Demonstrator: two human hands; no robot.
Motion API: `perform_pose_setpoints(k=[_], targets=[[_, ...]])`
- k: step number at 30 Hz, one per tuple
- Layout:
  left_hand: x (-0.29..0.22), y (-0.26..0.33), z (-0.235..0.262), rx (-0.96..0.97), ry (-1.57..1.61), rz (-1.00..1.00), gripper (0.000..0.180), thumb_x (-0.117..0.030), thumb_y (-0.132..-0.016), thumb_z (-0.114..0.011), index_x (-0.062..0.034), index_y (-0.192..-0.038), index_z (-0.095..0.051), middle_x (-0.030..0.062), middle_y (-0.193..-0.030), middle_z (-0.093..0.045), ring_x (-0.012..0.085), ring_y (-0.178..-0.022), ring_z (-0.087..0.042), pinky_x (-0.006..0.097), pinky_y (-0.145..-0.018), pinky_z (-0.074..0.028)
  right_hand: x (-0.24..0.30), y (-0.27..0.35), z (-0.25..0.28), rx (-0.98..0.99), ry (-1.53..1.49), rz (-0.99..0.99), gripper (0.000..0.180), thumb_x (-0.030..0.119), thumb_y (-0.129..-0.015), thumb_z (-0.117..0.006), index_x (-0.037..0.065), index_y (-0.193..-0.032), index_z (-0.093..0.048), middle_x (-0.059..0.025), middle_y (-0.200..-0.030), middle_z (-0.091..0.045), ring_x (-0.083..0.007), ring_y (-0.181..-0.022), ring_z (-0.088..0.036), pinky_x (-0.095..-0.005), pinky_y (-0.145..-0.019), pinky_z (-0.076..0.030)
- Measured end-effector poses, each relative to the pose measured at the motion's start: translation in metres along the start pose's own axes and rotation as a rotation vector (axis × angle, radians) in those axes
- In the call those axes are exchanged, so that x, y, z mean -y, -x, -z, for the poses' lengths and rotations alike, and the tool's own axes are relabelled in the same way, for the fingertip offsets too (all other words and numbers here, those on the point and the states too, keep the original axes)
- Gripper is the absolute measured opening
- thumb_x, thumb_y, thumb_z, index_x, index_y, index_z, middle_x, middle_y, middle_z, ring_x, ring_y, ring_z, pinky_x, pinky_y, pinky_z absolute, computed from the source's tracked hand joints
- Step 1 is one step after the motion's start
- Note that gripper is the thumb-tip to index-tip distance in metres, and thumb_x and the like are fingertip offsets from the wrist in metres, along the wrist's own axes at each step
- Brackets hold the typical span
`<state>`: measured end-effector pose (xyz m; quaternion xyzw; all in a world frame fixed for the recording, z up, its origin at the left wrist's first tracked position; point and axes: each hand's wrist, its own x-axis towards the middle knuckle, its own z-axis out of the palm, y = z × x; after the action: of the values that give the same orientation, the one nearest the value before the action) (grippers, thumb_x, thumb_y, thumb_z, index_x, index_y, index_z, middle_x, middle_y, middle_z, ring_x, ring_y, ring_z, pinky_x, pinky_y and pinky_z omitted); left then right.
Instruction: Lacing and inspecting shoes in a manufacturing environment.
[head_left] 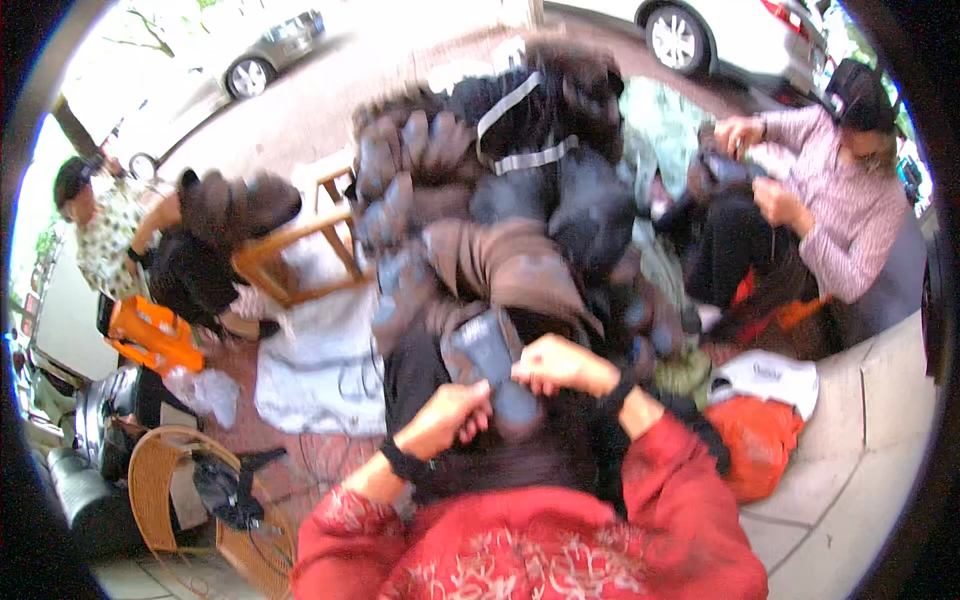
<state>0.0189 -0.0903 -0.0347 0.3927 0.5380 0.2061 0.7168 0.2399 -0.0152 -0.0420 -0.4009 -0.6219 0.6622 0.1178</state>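
Observation:
In my lap lies a padded fabric piece [483, 343], brown with a grey-blue panel; blur hides its exact kind. My left hand [455, 411] pinches its near left edge, fingers curled. On the other side, my right hand [562, 364] grips its right edge between thumb and fingers. A rounded grey-blue end [517, 402] of the fabric shows between and below the hands. Just beyond, a large heap of similar brown and grey-blue pieces [505, 262] rises in front of me.
A wooden stool [285, 246] and a white sheet [318, 365] are left of the heap. People [850, 190] sit at both sides, handling similar pieces. A wicker chair [155, 500] stands near left. An orange-red bag [755, 440] and a white cap [768, 380] lie to the right.

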Motion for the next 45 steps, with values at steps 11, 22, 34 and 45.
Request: perform_pose_setpoints(k=[11,22,34,45], targets=[[0.009,-0.024,-0.01,-0.302,-0.617,-0.201,0.041,-0.042,-0.082,-0.056,-0.0017,-0.073,-0.063,0.0089,-0.062,-0.061,0.0188,-0.056,-0.058,0.032,-0.052,-0.045,-0.023,-0.011,0.001,0.076,0.419,0.168,0.031,0.033,-0.083,-0.057,0.003,-0.077,-0.061,-0.0009,-0.06,-0.051,-0.0092,-0.059,-0.046,-0.0268,-0.056,-0.038],[0.015,-0.001,-0.006,-0.3,-0.72,-0.369,0.035,-0.035,-0.08,-0.056,-0.0007,-0.073,-0.059,0.0158,-0.063,-0.057,0.0276,-0.061,-0.059,0.037,-0.057,-0.045,-0.011,0.03,0.029,0.125,0.401,0.106,0.026,0.029,-0.084,-0.056,0.003,-0.086,-0.063,-0.0016,-0.066,-0.057,-0.01,-0.064,-0.051,-0.0256,-0.061,-0.041],[-0.014,0.194,0.042,-0.497,-0.788,-0.008,0.011,-0.009,-0.075,-0.061,0.0018,-0.073,-0.062,0.0058,-0.053,-0.052,0.0081,-0.049,-0.047,0.024,-0.045,-0.037,0.039,0.245,0.211,-0.302,0.469,-0.283,0.016,0.014,-0.076,-0.06,-0.001,-0.07,-0.061,-0.0016,-0.059,-0.056,-0.0089,-0.054,-0.052,-0.0244,-0.051,-0.043],[-0.013,0.339,0.055,-1.017,-0.662,0.199,0.01,-0.001,-0.07,-0.058,0.0049,-0.075,-0.063,0.0035,-0.057,-0.057,0.0046,-0.045,-0.044,0.02,-0.039,-0.031,-0.009,0.365,0.257,-0.719,0.789,-0.218,0.009,0.003,-0.07,-0.058,-0.005,-0.067,-0.057,-0.0047,-0.056,-0.054,-0.0108,-0.051,-0.052,-0.0251,-0.049,-0.041]])
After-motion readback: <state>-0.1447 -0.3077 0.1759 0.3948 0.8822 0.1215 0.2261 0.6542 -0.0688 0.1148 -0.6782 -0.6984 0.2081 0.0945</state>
